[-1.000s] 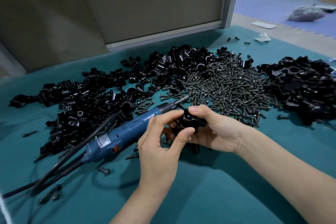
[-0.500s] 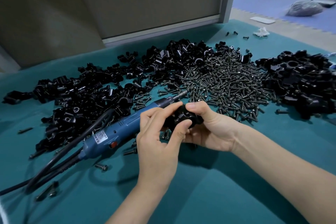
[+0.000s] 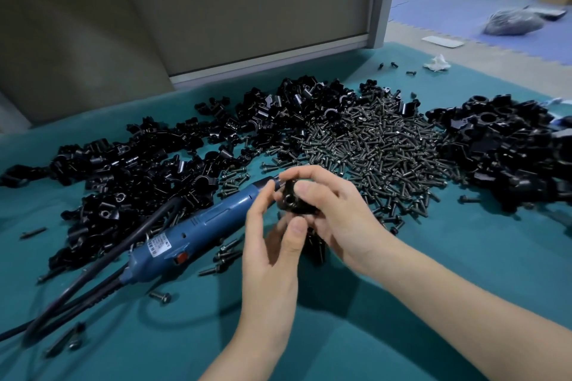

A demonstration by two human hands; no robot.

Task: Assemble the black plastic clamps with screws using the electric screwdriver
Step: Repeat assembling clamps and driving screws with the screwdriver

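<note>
Above teal cloth [image 3: 433, 272], right hand [image 3: 340, 213] grips black clamp [image 3: 292, 199]; left hand [image 3: 269, 257] fingers [image 3: 262, 199] pinch it.

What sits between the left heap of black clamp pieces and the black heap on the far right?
A wide pile of loose screws; the head view shows it.

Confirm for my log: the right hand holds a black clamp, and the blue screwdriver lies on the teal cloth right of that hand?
The right hand does hold the black clamp, but the head view shows the blue screwdriver lying on the teal cloth left of that hand, not right.
</note>
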